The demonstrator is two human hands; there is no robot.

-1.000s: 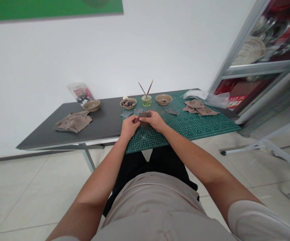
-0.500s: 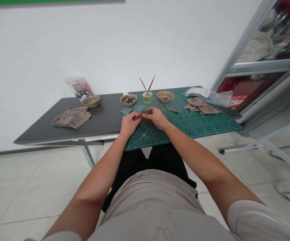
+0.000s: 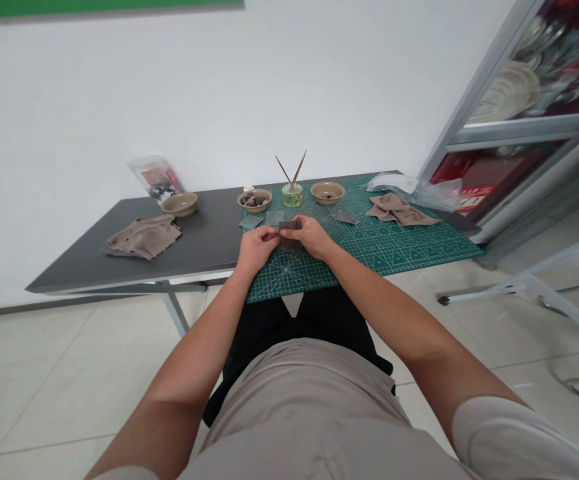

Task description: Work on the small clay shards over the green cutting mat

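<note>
A white wall [image 3: 119,113] with a green panel [image 3: 94,5] at its top rises behind the dark grey worktop [image 3: 204,248] on metal legs [image 3: 174,310], pale tiles [image 3: 44,373] cover the floor, and an aluminium-framed glass cabinet [image 3: 514,127] of plates stands right, near a white metal stand [image 3: 524,288].

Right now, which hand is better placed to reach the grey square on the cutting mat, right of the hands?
Probably the right hand: it lies on that side, nearer the grey square on the green cutting mat. The left hand is farther off, beyond the dark piece that both hands hold.
</note>
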